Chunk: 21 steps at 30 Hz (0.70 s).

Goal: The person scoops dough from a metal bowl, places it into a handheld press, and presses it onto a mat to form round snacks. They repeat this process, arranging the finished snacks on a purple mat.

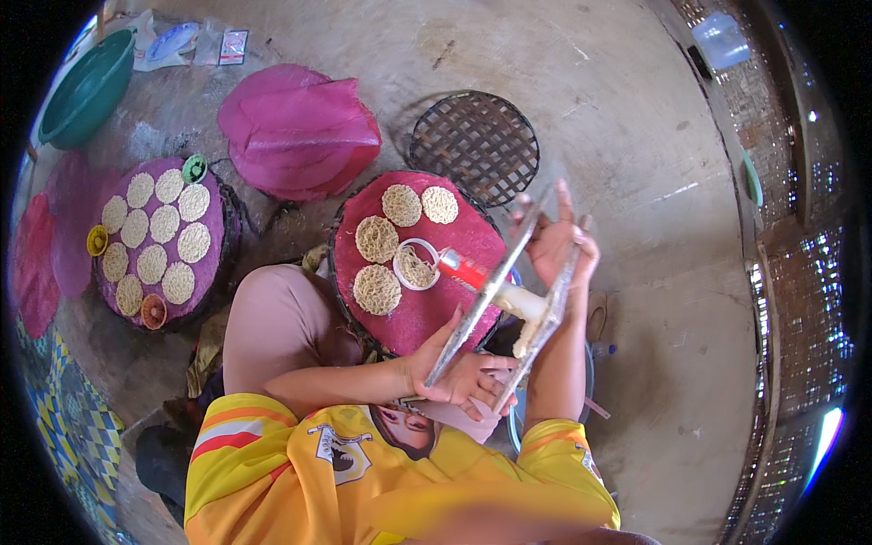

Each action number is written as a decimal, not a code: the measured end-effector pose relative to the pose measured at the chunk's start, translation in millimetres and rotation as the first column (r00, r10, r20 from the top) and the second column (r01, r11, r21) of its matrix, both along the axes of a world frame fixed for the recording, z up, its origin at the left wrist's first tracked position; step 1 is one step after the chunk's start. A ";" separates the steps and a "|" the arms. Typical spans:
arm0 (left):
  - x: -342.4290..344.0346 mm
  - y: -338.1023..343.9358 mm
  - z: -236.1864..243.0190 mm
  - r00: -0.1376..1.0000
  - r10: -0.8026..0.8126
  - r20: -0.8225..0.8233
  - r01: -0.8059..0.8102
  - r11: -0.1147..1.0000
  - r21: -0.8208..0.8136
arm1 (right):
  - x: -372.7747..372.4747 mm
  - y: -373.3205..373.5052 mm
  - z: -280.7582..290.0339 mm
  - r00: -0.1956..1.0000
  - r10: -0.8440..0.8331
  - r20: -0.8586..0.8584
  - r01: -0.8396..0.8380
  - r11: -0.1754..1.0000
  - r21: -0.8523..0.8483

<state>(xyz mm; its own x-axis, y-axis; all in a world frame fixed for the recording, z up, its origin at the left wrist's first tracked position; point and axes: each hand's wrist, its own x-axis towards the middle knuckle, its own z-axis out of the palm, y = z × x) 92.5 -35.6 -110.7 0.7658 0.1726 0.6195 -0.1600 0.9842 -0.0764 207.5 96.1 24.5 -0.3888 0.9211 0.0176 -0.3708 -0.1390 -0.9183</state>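
Observation:
Both hands work a hand press (520, 302) with two long, flat bars, a pale middle and a red cylinder at its front. My left hand (459, 371) is closed around the near ends of the bars. My right hand (556, 243) grips their far ends, some fingers stretched out. Pale dough clings near one bar. Below the red tip, a white ring (401, 263) holds thin noodle strands (415, 265). It lies on a pink cloth (427, 331) over a round tray, beside several flat noodle discs (376, 239).
To the left, another round tray with purple cloth (166, 239) carries many noodle discs and small green, yellow and orange baskets. Folded pink cloths (295, 127) and a dark woven tray (474, 145) lie beyond. A green basin (88, 91) stands far left; a woven wall (799, 300) rises right.

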 end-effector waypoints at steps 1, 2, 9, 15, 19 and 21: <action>-1.3 2.2 -6.1 1.000 -0.010 0.011 0.010 0.998 -0.058 | -1.9 9.0 -12.1 0.999 0.051 0.005 -0.051 0.998 -0.041; -2.3 4.7 -12.5 1.000 -0.018 0.024 0.020 0.994 -0.111 | -3.4 19.1 -23.7 0.995 0.099 -0.008 -0.099 0.989 -0.108; -6.6 34.6 -37.6 0.986 0.163 -0.019 -0.164 0.971 -0.173 | -16.5 87.3 -74.3 0.972 0.104 0.211 -0.029 0.944 -0.329; -10.7 42.0 -34.0 0.984 0.172 0.042 -0.156 0.955 -0.252 | -29.0 114.9 -85.3 0.942 0.149 0.300 -0.014 0.913 -0.408; -11.2 46.6 -32.2 0.982 0.172 0.074 -0.145 0.950 -0.278 | -29.2 127.8 -87.3 0.893 0.148 0.425 0.033 0.920 -0.389; -9.3 50.3 -31.3 0.983 0.166 0.072 -0.140 0.951 -0.277 | -24.5 131.3 -86.3 0.882 0.116 0.457 0.076 0.921 -0.381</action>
